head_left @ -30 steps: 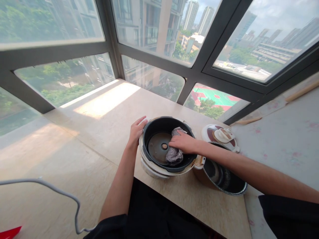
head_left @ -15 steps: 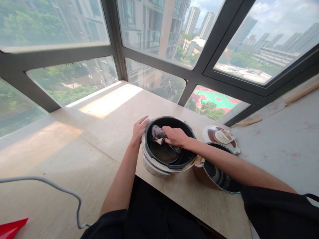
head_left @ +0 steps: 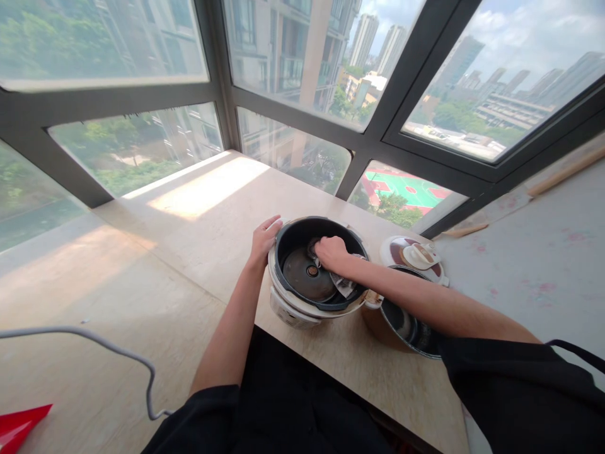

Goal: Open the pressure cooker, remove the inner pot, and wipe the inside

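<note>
Cloth under right hand

No writing, brand, number or sign can be read anywhere in the view. The cooker body, its lid and the inner pot show no legible label, and the buildings outside the window are too far and blurred to show any lettering. The sports court carries only painted lines, no text.
</note>
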Tool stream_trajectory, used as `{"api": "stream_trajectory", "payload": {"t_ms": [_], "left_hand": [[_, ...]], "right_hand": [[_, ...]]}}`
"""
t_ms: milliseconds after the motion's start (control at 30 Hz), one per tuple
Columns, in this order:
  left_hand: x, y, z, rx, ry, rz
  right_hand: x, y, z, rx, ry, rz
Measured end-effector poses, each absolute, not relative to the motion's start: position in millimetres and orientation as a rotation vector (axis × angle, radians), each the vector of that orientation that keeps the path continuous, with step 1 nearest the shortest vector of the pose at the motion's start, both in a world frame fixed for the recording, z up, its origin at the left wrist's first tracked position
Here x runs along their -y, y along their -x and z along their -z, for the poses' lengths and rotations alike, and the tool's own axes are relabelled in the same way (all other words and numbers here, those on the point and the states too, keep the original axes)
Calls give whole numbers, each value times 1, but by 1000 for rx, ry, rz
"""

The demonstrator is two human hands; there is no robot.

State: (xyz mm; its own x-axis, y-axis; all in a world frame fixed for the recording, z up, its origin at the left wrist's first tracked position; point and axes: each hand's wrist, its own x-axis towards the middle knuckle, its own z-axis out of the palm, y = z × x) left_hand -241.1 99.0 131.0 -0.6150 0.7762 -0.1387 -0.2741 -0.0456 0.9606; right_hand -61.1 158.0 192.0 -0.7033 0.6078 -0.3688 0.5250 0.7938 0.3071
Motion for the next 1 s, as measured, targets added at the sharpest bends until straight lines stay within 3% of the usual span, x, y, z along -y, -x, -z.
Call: {"api": "stream_trajectory", "payload": {"t_ms": [667, 1000], "left_hand": [[-103, 242, -127, -1412, -598, -1776], [-102, 240, -130, -1413, -603, -1775]], "right_hand": [[-171, 92, -189, -2708, -528, -99], [-134, 73, -193, -2766, -103, 245]]}}
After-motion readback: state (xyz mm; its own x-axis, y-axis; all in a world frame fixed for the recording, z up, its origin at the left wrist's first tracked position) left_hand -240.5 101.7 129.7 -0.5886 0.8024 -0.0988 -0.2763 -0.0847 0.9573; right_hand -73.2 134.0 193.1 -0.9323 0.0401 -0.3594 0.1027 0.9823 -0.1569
